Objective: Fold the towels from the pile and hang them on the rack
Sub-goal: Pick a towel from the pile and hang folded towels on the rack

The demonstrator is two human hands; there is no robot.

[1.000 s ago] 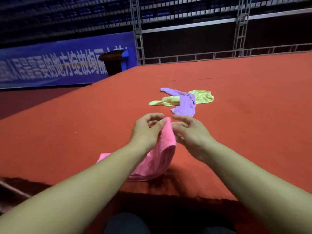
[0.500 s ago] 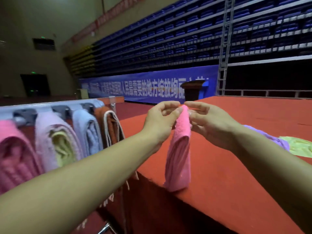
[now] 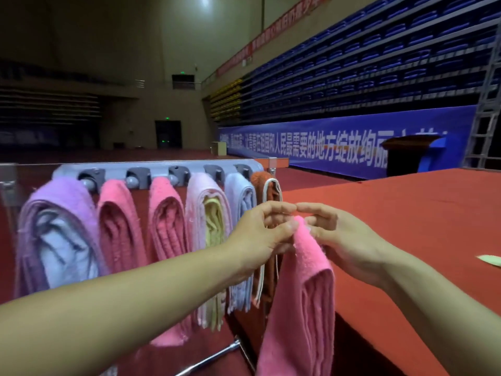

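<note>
Pink folded terry towel (image 3: 303, 289) hangs in the air, pinched at its top fold by left hand (image 3: 264, 234) and right hand (image 3: 344, 240), just right of grey wall-type rack (image 3: 162, 172). Six folded towels hang on the rack: purple, two pink, lilac-yellow, pale blue, brown. Red carpeted platform (image 3: 406, 213) to the right.

The broad counter covered in red-orange carpet-like cloth (image 3: 406, 213) fills the right side; at its far right edge lies a corner of a pale yellow-green towel (image 3: 490, 259), mostly cut off by the frame
</note>
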